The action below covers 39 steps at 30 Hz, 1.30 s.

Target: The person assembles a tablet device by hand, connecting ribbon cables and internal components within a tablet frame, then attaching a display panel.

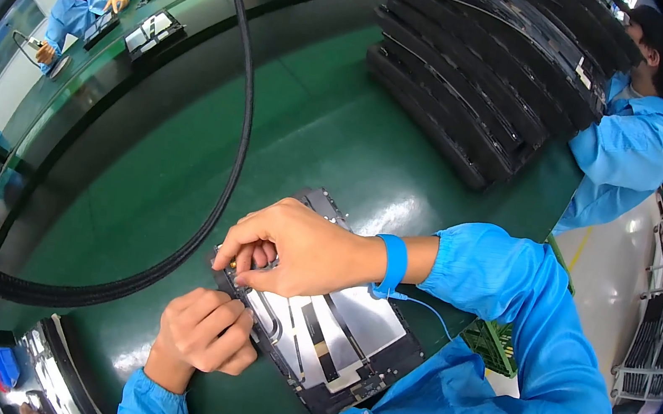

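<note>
A flat rectangular electronic device [365, 326], black-framed with silver panels and dark strips, lies aslant on the dark green, glossy worktop [292, 125], directly in front of the person. The right hand [292, 248] reaches across the device from its right side, covering much of its far part. Its thumb and forefinger bend close together at the device's far left corner; whether they pinch anything cannot be told. The left hand [208, 329] sits just beside the device's left long edge, its fingers curled in together; their tips are hidden, so any hold or contact is unclear.

A bright blue band [393, 264] circles the right wrist above the device, with a thin light-blue cord [435, 313] running from it past the device's right side. A thick black braided cable [236, 134] loops left of the device. Beyond the device, toward the right, stands a tall stack of black slab-like trays [474, 100]; a green plastic crate [490, 348] shows to its right.
</note>
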Each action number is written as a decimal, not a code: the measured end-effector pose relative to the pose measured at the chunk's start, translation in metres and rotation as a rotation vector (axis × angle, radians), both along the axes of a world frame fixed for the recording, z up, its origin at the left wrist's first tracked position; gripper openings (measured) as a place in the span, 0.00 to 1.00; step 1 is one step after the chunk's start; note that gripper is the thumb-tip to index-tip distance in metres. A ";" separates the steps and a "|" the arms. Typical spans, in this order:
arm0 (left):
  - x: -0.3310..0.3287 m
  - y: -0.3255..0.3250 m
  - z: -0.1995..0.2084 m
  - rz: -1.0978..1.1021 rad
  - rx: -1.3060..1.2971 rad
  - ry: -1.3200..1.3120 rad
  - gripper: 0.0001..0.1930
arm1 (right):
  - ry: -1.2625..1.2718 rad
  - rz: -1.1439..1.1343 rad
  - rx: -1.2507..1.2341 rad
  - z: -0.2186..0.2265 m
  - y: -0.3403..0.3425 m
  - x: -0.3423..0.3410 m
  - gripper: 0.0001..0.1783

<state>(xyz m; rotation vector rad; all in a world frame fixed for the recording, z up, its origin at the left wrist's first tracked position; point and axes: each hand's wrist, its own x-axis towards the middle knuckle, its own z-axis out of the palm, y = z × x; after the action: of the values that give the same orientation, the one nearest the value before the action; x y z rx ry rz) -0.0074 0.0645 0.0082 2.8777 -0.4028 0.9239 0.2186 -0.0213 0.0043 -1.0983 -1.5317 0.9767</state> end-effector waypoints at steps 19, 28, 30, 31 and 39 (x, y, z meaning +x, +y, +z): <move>-0.001 -0.007 -0.002 0.191 0.007 -0.040 0.16 | -0.064 0.006 -0.054 0.004 -0.002 0.002 0.14; -0.013 -0.021 0.003 0.319 -0.173 0.109 0.13 | 0.051 -0.017 0.203 -0.031 0.014 -0.017 0.12; 0.005 -0.028 0.022 0.268 -0.102 0.013 0.09 | 0.039 -0.010 0.253 -0.042 0.027 -0.018 0.17; 0.000 -0.026 0.017 0.283 -0.097 0.028 0.09 | 0.052 0.016 0.223 -0.035 0.027 -0.018 0.20; 0.003 -0.085 0.001 0.167 -0.122 -0.170 0.11 | 0.170 -0.022 0.056 -0.020 0.011 0.007 0.37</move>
<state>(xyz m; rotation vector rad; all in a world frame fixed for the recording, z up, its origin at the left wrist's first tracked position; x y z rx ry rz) -0.0045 -0.0210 0.0094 2.7643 -0.1139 1.1816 0.2258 -0.0105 -0.0156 -0.9655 -1.3983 0.9811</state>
